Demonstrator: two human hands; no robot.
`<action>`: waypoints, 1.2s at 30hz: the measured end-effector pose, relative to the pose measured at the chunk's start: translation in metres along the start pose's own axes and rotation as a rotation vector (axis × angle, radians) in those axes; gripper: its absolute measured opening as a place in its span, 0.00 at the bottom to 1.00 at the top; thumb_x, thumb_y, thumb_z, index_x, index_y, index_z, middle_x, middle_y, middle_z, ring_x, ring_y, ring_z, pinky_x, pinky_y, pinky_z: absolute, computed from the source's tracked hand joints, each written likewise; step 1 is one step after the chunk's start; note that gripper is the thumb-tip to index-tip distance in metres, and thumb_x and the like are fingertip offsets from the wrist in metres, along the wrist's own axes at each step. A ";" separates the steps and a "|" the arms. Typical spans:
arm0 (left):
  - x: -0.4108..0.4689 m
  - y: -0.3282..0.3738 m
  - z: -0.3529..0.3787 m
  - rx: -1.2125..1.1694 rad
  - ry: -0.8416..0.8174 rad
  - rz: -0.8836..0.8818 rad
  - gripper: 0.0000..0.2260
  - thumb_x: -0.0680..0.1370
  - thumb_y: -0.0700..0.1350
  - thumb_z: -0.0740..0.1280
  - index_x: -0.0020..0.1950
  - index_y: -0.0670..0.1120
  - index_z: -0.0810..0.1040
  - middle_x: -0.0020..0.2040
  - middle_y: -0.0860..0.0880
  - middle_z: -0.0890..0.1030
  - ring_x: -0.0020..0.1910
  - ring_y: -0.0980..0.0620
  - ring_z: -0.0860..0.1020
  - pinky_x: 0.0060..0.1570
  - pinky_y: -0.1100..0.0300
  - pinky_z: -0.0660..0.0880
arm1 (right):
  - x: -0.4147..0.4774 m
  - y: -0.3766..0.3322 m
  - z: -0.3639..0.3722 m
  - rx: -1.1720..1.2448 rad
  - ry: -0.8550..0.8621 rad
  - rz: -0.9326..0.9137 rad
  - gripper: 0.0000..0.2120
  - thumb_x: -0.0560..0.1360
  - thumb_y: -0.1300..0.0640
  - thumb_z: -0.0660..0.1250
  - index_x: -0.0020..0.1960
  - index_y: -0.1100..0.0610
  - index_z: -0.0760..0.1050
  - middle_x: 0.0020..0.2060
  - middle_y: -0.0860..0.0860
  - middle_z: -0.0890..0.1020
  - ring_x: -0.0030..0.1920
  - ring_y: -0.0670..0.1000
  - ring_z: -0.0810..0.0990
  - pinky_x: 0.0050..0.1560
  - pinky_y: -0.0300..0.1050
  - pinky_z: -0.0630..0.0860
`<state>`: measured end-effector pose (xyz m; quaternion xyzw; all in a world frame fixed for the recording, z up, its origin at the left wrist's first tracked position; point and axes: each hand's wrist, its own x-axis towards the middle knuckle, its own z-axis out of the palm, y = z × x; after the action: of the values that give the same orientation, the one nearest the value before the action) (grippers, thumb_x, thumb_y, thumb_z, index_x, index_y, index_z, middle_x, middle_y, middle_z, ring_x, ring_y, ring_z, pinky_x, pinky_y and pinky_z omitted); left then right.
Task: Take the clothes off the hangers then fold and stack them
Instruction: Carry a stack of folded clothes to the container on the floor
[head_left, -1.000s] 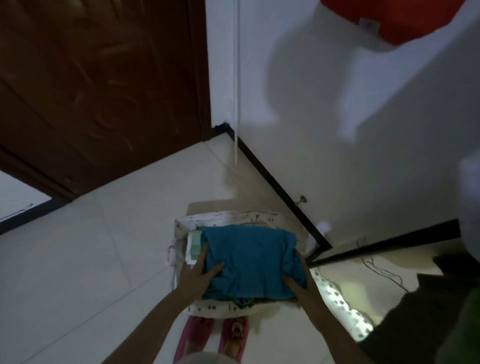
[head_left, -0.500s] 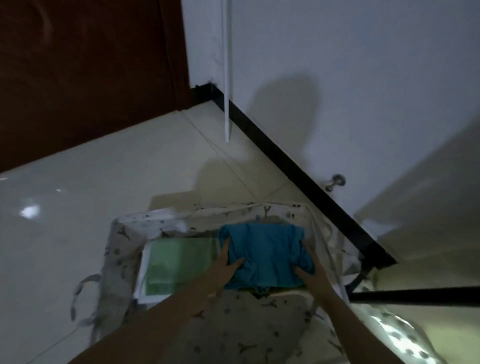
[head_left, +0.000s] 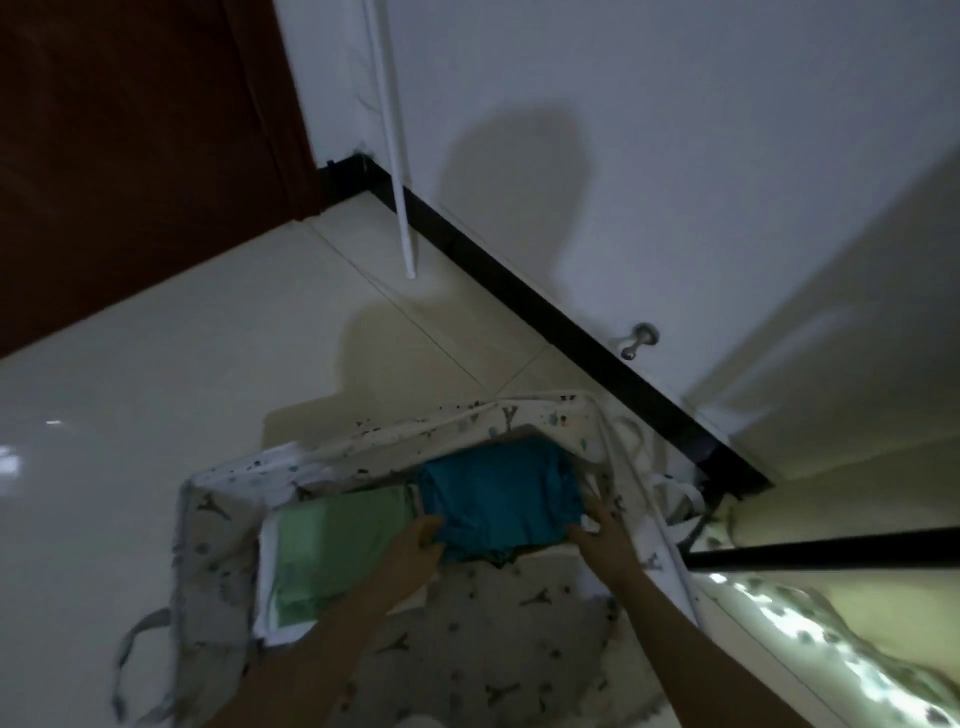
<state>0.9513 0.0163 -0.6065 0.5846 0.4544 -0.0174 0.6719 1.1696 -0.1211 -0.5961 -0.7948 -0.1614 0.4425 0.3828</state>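
A: Bin contents, from the left?
B: Fabric bin (head_left: 208, 519) is holding a folded green garment (head_left: 332, 551), lying flat.
A: Next?
B: Left hand (head_left: 415, 551) is gripping the folded teal garment (head_left: 498, 499), which is sitting in the bin's far right corner. Right hand (head_left: 602, 530) is gripping its right edge.
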 end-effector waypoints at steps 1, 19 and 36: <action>-0.023 0.011 -0.010 -0.020 -0.007 -0.034 0.13 0.81 0.37 0.60 0.65 0.40 0.73 0.56 0.48 0.78 0.51 0.56 0.79 0.55 0.62 0.77 | -0.023 -0.015 -0.004 -0.029 0.024 0.047 0.21 0.79 0.64 0.61 0.71 0.65 0.64 0.67 0.61 0.71 0.65 0.61 0.71 0.66 0.56 0.70; -0.520 0.337 -0.080 0.191 -0.038 -0.062 0.06 0.80 0.36 0.61 0.48 0.42 0.78 0.42 0.44 0.81 0.43 0.47 0.79 0.42 0.60 0.76 | -0.615 -0.308 -0.155 0.392 0.327 0.191 0.09 0.78 0.67 0.60 0.49 0.60 0.79 0.41 0.57 0.84 0.38 0.54 0.81 0.39 0.42 0.75; -0.664 0.361 0.193 0.670 -0.695 0.402 0.07 0.80 0.34 0.60 0.49 0.42 0.77 0.41 0.49 0.79 0.33 0.70 0.78 0.35 0.76 0.73 | -0.955 -0.108 -0.155 0.749 1.127 0.203 0.09 0.79 0.64 0.60 0.48 0.55 0.78 0.40 0.51 0.85 0.36 0.48 0.83 0.37 0.39 0.78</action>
<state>0.8763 -0.3611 0.0718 0.8029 0.0527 -0.2254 0.5493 0.7755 -0.6912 0.0872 -0.7288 0.3017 0.0208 0.6143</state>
